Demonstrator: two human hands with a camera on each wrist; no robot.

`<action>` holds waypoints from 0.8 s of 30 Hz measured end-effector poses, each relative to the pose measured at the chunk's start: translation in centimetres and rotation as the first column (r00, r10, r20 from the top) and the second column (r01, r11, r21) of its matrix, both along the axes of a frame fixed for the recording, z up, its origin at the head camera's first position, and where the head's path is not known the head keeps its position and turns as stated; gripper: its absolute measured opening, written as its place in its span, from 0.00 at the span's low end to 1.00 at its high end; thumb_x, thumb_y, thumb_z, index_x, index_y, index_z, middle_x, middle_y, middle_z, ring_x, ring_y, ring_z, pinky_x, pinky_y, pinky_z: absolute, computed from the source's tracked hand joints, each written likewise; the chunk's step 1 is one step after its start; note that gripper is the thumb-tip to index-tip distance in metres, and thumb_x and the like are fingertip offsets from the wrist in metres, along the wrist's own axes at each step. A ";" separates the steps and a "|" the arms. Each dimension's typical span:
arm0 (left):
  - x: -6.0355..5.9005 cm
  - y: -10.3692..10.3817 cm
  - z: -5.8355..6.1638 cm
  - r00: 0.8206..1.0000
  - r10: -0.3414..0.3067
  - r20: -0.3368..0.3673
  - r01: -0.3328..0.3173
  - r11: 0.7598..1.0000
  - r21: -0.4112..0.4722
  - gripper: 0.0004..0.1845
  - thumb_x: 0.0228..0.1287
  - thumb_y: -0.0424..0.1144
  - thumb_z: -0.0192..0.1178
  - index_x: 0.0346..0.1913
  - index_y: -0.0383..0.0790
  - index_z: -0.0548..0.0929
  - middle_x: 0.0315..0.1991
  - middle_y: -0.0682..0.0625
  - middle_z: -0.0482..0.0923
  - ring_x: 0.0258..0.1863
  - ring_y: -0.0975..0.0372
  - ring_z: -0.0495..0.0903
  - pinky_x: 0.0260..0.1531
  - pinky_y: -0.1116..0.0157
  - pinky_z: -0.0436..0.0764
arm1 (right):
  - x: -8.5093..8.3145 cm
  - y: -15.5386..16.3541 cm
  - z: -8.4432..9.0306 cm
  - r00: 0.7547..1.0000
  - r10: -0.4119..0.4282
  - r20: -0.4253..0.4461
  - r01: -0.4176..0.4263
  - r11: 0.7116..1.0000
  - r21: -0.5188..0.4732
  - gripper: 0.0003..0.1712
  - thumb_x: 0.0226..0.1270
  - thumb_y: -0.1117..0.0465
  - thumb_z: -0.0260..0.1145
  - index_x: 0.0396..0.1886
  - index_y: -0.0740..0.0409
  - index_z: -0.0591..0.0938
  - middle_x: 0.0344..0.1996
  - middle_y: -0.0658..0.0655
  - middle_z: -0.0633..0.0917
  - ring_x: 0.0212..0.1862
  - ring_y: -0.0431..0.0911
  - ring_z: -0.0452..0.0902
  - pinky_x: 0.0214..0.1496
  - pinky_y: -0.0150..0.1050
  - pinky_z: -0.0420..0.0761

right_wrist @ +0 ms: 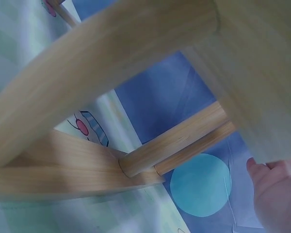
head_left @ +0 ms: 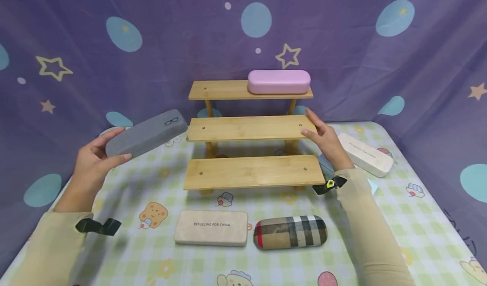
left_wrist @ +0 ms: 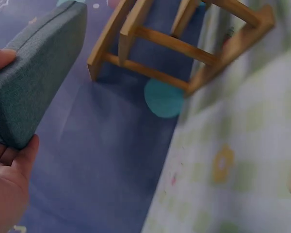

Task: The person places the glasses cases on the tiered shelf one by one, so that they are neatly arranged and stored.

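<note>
The left hand [head_left: 93, 159] had the grey glasses case [head_left: 146, 134] by its near end, thumb under and fingers over, and held it up in the air off to the left of the wooden rack [head_left: 251, 129], tilted with the far end higher; it looked light and rigid to me, a hard shell under cloth, and the fabric probably gave a fair grip; holding it by one end left the long body levering out, so a grasp nearer the middle would likely have sat steadier. The right hand [head_left: 325, 140] lay with straight fingers against the right end of the rack's middle shelf, steadying it rather than gripping. A pink case [head_left: 279, 81] sat on the top shelf, a white case [head_left: 365, 154] lay behind the right wrist, partly covered by it; a beige case [head_left: 211, 227] and a plaid case [head_left: 291, 232] lay side by side in front. From the left wrist only the case's blunt end [left_wrist: 31, 87] showed; the right wrist view gave blurred rack legs [right_wrist: 184, 141] and a sliver of hand, fingertips cut off.
</note>
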State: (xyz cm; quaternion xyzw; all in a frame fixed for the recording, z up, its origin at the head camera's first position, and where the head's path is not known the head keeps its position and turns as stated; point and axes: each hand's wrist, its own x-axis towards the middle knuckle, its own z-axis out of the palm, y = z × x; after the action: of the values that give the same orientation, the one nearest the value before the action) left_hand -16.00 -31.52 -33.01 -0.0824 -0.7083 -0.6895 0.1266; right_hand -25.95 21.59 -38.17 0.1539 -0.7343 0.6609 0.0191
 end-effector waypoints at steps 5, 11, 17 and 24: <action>-2.0 1.5 1.4 0.999 -0.043 -0.012 0.043 0.998 -0.041 0.34 0.52 0.16 0.61 0.63 0.40 0.74 0.49 0.52 0.76 0.39 0.66 0.77 0.27 0.77 0.78 | -0.8 0.6 -1.0 1.000 -0.007 -0.007 0.007 1.000 -0.005 0.38 0.66 0.65 0.62 0.73 0.56 0.57 0.74 0.55 0.54 0.73 0.46 0.48 0.68 0.27 0.57; -5.1 3.0 2.0 0.988 -0.134 -0.076 0.133 0.991 -0.023 0.35 0.49 0.12 0.59 0.63 0.36 0.74 0.55 0.49 0.73 0.47 0.63 0.74 0.36 0.74 0.80 | 0.0 0.2 0.2 1.000 0.000 0.000 0.000 1.000 -0.011 0.38 0.66 0.67 0.60 0.73 0.61 0.56 0.74 0.58 0.52 0.74 0.48 0.46 0.69 0.28 0.56; -7.9 3.4 2.7 0.974 -0.187 -0.127 0.186 0.982 -0.017 0.34 0.50 0.12 0.58 0.62 0.35 0.74 0.62 0.47 0.69 0.58 0.61 0.67 0.40 0.75 0.77 | 0.5 -0.5 0.8 1.000 0.012 0.004 -0.012 1.000 0.005 0.38 0.67 0.66 0.60 0.72 0.63 0.55 0.74 0.58 0.52 0.74 0.46 0.44 0.71 0.31 0.52; -11.2 4.3 3.8 0.985 -0.163 -0.050 0.158 0.983 -0.096 0.33 0.51 0.18 0.63 0.62 0.41 0.75 0.66 0.48 0.65 0.55 0.63 0.65 0.27 0.76 0.76 | 0.6 -0.2 0.9 1.000 0.010 0.008 -0.010 1.000 0.006 0.38 0.67 0.67 0.59 0.72 0.64 0.55 0.74 0.59 0.52 0.74 0.46 0.43 0.71 0.31 0.51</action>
State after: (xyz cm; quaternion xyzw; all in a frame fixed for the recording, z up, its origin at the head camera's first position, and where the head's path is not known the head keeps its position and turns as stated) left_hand -27.18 -27.22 -29.20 -0.1649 -0.7265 -0.6614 0.0871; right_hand -25.36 21.36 -37.29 0.1551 -0.7356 0.6593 0.0126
